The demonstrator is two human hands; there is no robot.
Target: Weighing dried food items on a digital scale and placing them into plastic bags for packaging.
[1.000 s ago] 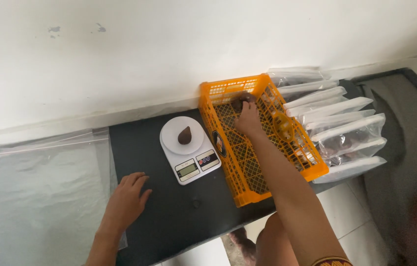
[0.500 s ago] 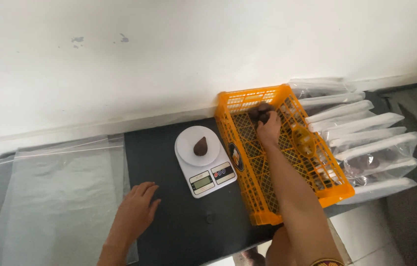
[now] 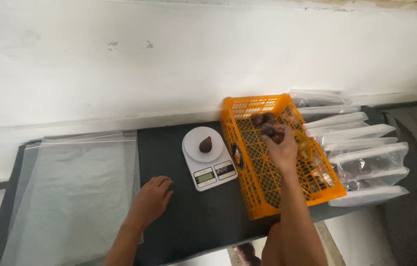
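The right hand [image 3: 281, 148] was reaching into an orange slatted crate [image 3: 260, 184] that stood on a black desk [image 3: 188, 221] against a white wall [image 3: 169, 54]. Its grip was curled loosely around a dark brown lump [image 3: 268, 130] at the fingertips; the fingers were bent about it but not fully shut, and whether the lump was lifted clear of the crate floor could not be told. Just beyond the grip, toward the wall, a few more dark brown lumps [image 3: 258, 118] lay in the far end of the crate. On the wrist side of the grip the crate floor was mostly bare mesh, with some small things along its outer wall that were too blurred to name.

Beside that grip, on the side toward the other hand, a white kitchen scale [image 3: 207, 158] sat just next to the crate, with a single dark brown piece [image 3: 205, 145] resting on its round platform. On the opposite side of the grip, a row of clear plastic bags [image 3: 361, 152] lay overlapping one another, touching the crate's outer wall; some of them held dark contents.

The left hand [image 3: 151, 199] lay flat on the desk, palm down, fingers relaxed and holding nothing. Its grip was open, resting at the edge of a stack of large clear plastic sheets [image 3: 70, 192] that spread away from it on the outer side, with the scale near its fingertips.
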